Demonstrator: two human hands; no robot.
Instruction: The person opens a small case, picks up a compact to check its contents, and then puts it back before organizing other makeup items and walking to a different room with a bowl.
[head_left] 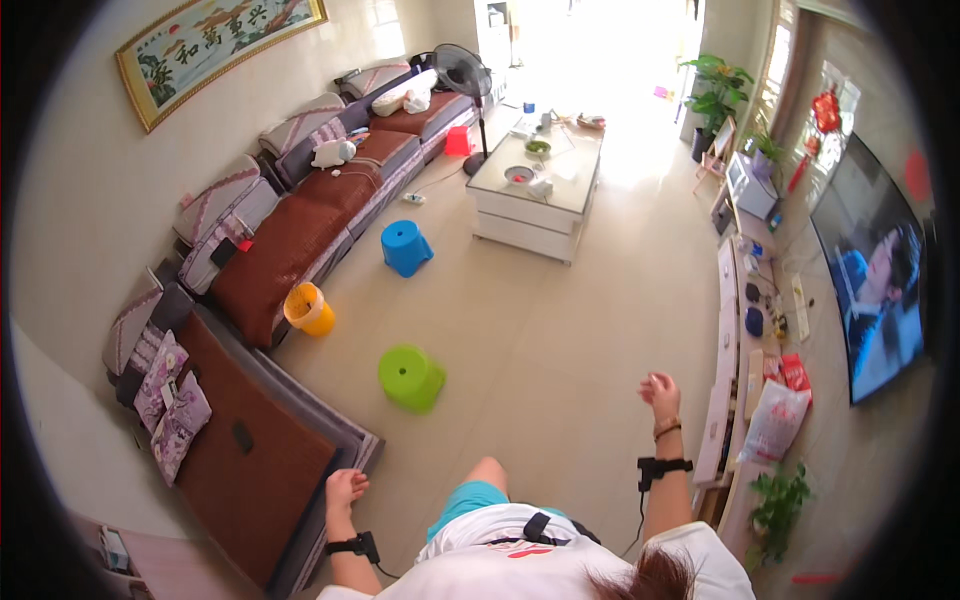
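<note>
My left hand (346,487) hangs low at the left, beside the corner of the near sofa section (270,470). Its fingers are loosely bent and hold nothing that I can see. Farther right, my right hand (660,395) is raised over the tiled floor, left of the long TV cabinet (712,430). The fingers there are slightly curled and apart, with nothing between them. Both wrists wear black straps. A green stool (411,378) stands ahead, between the hands and nearer the left one. One bare knee shows below me.
A blue stool (405,248) and a yellow bin (309,310) stand along the brown-covered sofa (290,240). Farther off are a white coffee table (530,215), a standing fan (462,72) and a red stool (459,141). A television (870,280) hangs above the cabinet, near a white bag (775,422).
</note>
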